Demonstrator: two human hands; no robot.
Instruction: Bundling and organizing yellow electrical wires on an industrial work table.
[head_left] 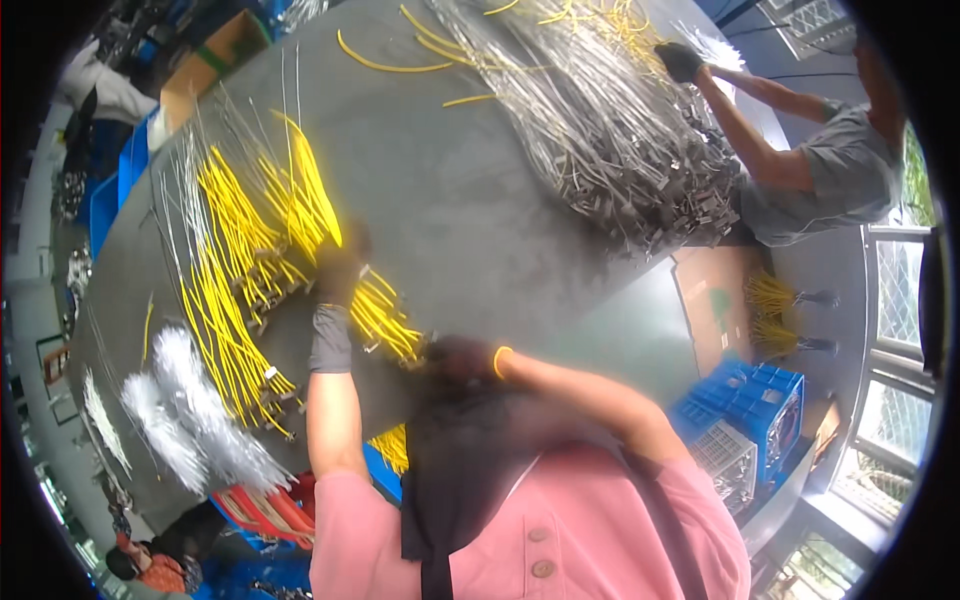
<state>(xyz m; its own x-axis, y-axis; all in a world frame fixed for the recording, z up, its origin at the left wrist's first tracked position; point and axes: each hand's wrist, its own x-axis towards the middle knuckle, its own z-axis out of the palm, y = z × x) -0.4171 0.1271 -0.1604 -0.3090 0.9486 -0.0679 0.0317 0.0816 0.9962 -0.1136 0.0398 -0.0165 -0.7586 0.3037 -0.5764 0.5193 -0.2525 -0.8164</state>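
Two gloved hands: left hand [338,272] closed on yellow cables [240,290] mid-desk [450,200], right hand [458,358] at their near end, grip impossible to tell. Countless cables; one co-worker [800,170] opposite.

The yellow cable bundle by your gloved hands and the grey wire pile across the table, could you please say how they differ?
The yellow cable bundle is bright and fanned out; the grey wire pile is dull silver and tangled. Yellow lies nearest, grey beside the co-worker. Both rest on the grey table.

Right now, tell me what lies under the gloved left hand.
The left hand rests on yellow cables spread over the grey table. The cable parts under the glove are hidden.
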